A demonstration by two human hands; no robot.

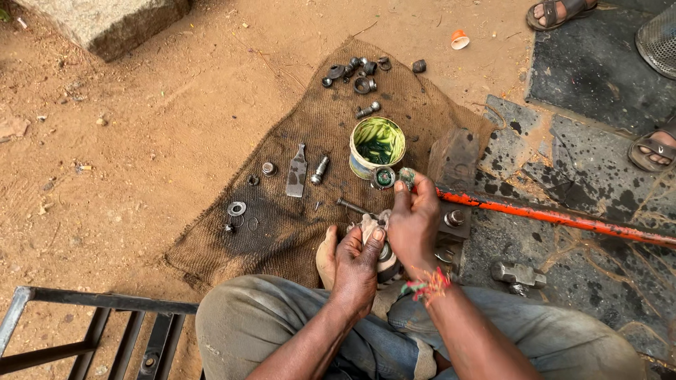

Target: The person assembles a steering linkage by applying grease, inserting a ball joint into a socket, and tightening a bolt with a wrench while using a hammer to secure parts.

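Observation:
My left hand [357,264] is closed around a round metal part [385,252] and a dirty rag [368,226], held low over my lap. My right hand [414,219] is raised just above it, pinching a small greasy round piece [407,176] between the fingertips. An open tin of green grease [377,144] stands on the brown sackcloth [282,225] just beyond my hands. A round bearing smeared with green grease [384,177] lies against the foot of the tin.
Bolts, washers and nuts [355,74] lie scattered on the sackcloth, with a flat metal piece [297,171] and a thin rod [352,207]. An orange bar [556,218] crosses dark mats on the right. Other people's sandalled feet [655,149] are at the right; a metal frame [91,331] at bottom left.

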